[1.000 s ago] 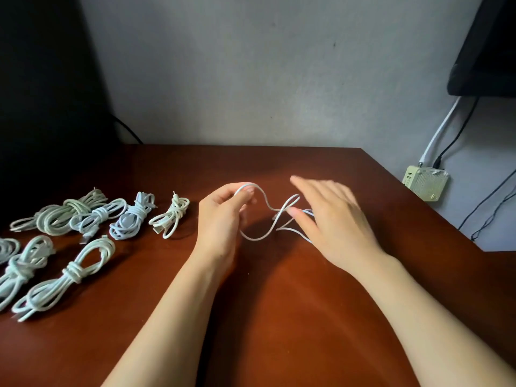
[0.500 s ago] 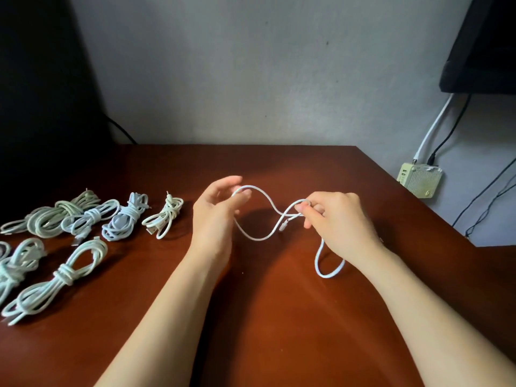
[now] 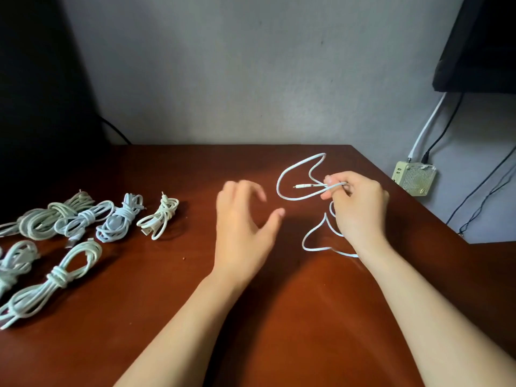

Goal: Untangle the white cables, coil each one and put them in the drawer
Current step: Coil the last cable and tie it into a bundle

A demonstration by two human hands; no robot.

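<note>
Head cam: brown table [image 3: 307, 317], grey wall [image 3: 251, 65]; R hand [image 3: 360, 205] pinch on white cable [image 3: 303, 186], L hand [image 3: 243, 227] spread.

- We count six coiled bundles of white cable [image 3: 57, 277] on the left: four in the far row and two in the near row. The picture edge may cut off more.
- One loose thin white cable [image 3: 304, 186], not coiled.
- Two bare hands: the left hand [image 3: 243, 233] and the right hand [image 3: 360, 205].
- One brown wooden table [image 3: 279, 331].
- One cream square charger block [image 3: 414, 177], with two leads going into it: one white lead [image 3: 427, 127] and one black lead [image 3: 444, 129].
</note>
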